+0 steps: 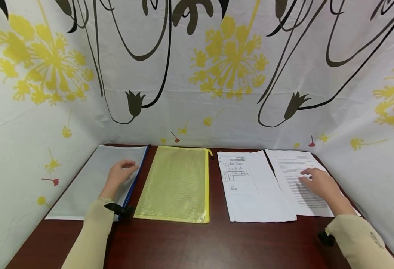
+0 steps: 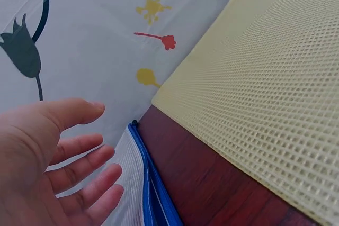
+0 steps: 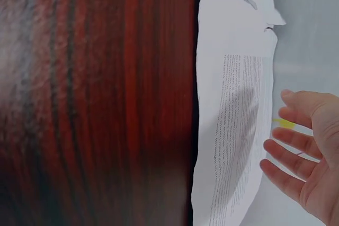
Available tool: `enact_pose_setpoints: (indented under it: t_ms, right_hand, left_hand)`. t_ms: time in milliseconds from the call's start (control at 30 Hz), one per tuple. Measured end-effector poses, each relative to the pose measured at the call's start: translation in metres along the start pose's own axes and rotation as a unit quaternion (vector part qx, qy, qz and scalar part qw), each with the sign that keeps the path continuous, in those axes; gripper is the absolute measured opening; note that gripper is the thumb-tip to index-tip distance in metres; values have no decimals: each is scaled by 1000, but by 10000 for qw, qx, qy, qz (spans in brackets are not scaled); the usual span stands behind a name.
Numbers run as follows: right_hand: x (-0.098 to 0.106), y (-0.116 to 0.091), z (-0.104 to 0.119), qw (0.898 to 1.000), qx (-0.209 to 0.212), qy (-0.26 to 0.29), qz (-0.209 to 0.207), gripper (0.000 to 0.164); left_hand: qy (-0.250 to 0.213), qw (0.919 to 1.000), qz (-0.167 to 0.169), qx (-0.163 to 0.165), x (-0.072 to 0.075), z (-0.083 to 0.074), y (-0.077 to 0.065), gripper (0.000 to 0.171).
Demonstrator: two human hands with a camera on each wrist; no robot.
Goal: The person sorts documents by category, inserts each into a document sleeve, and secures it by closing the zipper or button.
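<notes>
Over the white mesh zip folder with a blue edge point(image 1: 82, 183), at the left of the table, my left hand point(image 1: 120, 175) hovers with loosely bent fingers and holds nothing. Its blue zip edge point(image 2: 145, 178) shows beside that hand in the left wrist view. On the right, my right hand point(image 1: 319, 183) hangs above a printed text sheet point(image 1: 291, 168), fingers relaxed and nothing held. The hand's shadow falls on the lines of text. Left of that sheet lies a paper with a line drawing point(image 1: 261, 205). A yellow mesh zip folder point(image 1: 177, 183) lies between folder and papers.
The dark red-brown wooden table point(image 1: 217, 246) carries everything. White cloth point(image 1: 190, 74) with yellow and dark flower prints hangs behind it and along both sides. The sheets' edges lie close together. A dark band point(image 1: 117, 209) sits at the left wrist.
</notes>
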State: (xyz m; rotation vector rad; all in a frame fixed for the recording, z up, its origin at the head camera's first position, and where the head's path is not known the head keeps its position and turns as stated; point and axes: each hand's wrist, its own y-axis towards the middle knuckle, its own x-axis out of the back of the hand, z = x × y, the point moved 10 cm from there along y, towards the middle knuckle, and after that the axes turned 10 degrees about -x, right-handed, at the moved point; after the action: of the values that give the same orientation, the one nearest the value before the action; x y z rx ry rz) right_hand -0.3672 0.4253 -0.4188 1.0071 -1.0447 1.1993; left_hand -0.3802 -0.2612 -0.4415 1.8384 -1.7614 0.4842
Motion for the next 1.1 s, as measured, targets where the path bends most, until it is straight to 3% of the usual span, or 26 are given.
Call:
enact_pose_setpoints:
  t_ms: [100,533,867,1100]
  right_hand:
    - [1,-2,-2,10000,-23,37,45,38]
    - [-7,-3,-15,9995,-234,80,198,42]
    - [-8,-3,-18,9993,-318,80,196,42]
    - [-9,-4,-16,9993,-320,175,95,41]
  left_hand:
    - [-108,9999,42,97,-1,6,-1,45]
    - [-30,10000,47,-62,-9,21,-11,45]
    - [180,9995,213,-137,-16,17,-12,46]
    - [364,9989,40,-294,-13,15,-12,34]
